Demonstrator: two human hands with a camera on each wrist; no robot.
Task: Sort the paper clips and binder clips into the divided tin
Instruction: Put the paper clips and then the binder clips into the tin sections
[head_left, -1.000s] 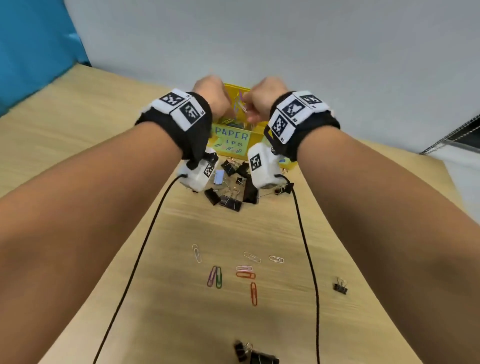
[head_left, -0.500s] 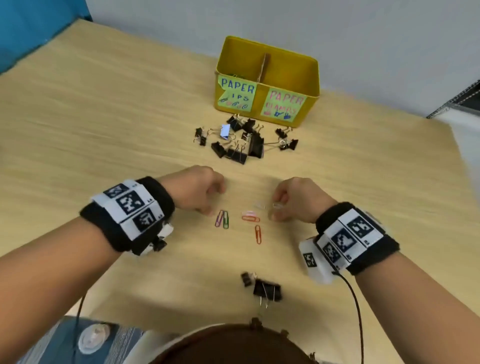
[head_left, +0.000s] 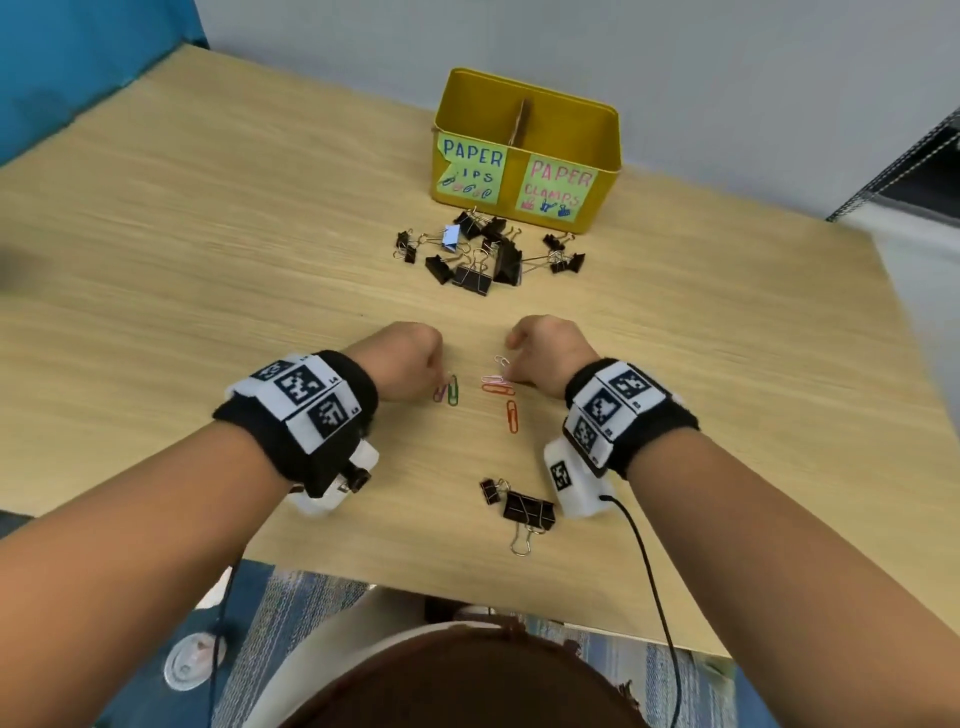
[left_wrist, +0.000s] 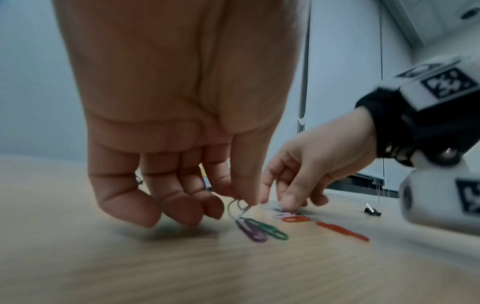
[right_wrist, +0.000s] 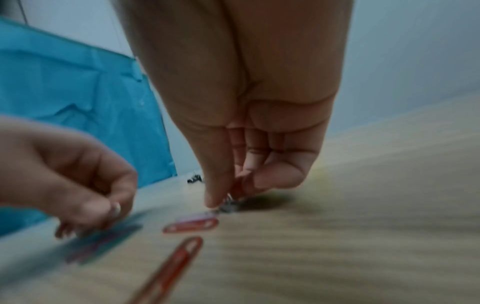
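The yellow divided tin (head_left: 524, 150) stands at the far table edge, labelled for paper clips on the left and clamps on the right. Black binder clips (head_left: 483, 254) lie heaped in front of it. Coloured paper clips lie between my hands: green (head_left: 453, 389), purple (left_wrist: 255, 232), pink (head_left: 493, 379) and two orange (head_left: 512, 415). My left hand (left_wrist: 241, 202) pinches a silver paper clip (left_wrist: 235, 207) at the table surface. My right hand (right_wrist: 226, 200) pinches another silver paper clip (right_wrist: 228, 203) beside the pink one.
Two more binder clips (head_left: 527, 512) lie near the front table edge by my right wrist. A black cable (head_left: 649, 571) trails off the front edge. A blue panel (head_left: 78, 62) stands at the far left, a grey wall behind the tin.
Both hands came back from over the tin to the paper clips in the near middle of the table, and their fingertips closed on silver clips.
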